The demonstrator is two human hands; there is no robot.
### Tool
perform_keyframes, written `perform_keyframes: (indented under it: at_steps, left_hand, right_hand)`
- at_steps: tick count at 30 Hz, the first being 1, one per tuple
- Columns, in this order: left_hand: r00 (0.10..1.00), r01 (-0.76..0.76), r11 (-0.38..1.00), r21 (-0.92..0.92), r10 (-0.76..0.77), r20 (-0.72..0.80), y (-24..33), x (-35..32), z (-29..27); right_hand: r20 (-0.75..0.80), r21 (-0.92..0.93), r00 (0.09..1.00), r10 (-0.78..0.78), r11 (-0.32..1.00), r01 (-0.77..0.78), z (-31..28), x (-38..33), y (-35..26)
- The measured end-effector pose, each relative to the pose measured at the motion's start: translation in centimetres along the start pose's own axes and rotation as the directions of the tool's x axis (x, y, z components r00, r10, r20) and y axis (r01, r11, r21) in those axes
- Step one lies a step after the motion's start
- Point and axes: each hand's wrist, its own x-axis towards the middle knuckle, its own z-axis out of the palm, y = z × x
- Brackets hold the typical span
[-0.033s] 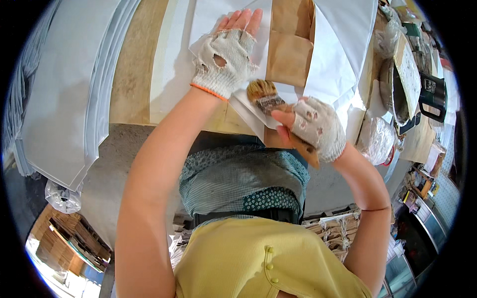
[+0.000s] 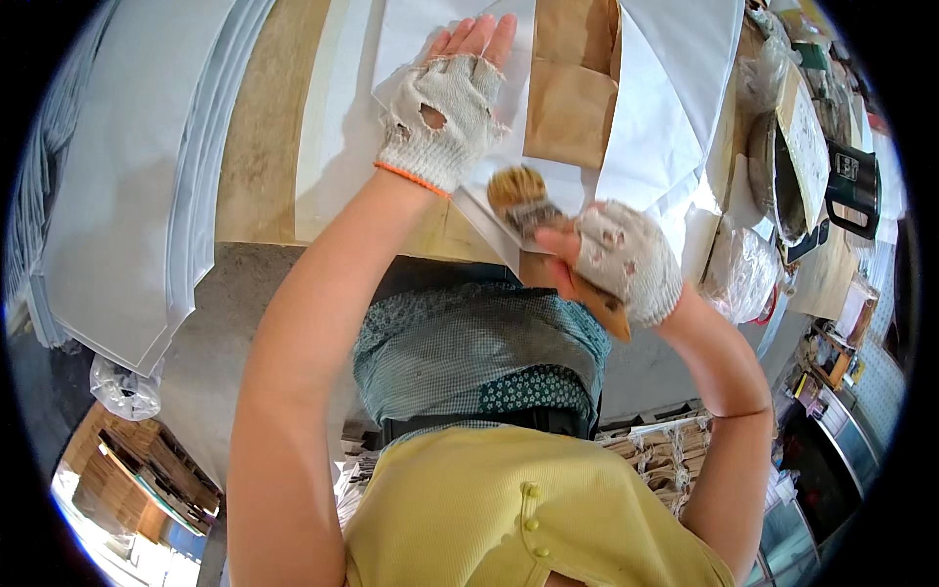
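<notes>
From where I'm standing, the right hand point(image 2: 626, 259), in a holed, fingerless knit glove, is closing its fingers around the handle of a wide brush point(image 2: 528, 207). The brush is slanting over the near edge of the work, its blurred bristles pointing up and to the left; I can't tell whether they are touching the paper. The left hand point(image 2: 445, 117), gloved likewise, is lying open, palm down, its fingers stretching straight and close together on a white sheet point(image 2: 515, 108). Just right of that hand, brown paper point(image 2: 572, 112) is showing between this sheet and more white paper point(image 2: 665, 127). All of it is resting on a wooden table point(image 2: 269, 147). Farther left, a stack of pale sheets point(image 2: 127, 186) is hanging over the edge; far right, a dark mug point(image 2: 853, 186) is standing beside a round container point(image 2: 766, 186).
</notes>
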Motion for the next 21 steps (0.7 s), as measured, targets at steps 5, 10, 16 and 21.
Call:
perform_keyframes:
  at_steps: [5, 10, 16, 21]
  left_hand:
    - [0.995, -0.011, 1.000, 0.001, 0.011, -0.100, -0.3, 0.2, 0.6]
    - [0.987, -0.033, 0.999, 0.025, 0.036, -0.154, -0.1, -0.1, -0.1]
    - [0.994, -0.021, 1.000, 0.011, 0.022, -0.103, 0.6, 0.4, 0.0]
    - [0.991, -0.040, 0.999, -0.006, 0.039, -0.130, -0.7, 0.0, 0.8]
  right_hand:
    - [0.035, 0.164, 0.999, -0.002, 0.986, -0.004, -1.3, -2.2, -1.6]
    - [-0.177, -0.204, 0.912, 0.369, 0.893, -0.401, -3.5, -5.1, 0.1]
    - [-0.180, 0.161, 0.958, 0.222, 0.968, -0.194, 0.3, -4.6, -3.5]
    - [0.017, 0.548, 0.857, 0.514, 0.713, -0.438, -2.8, -6.0, -0.9]
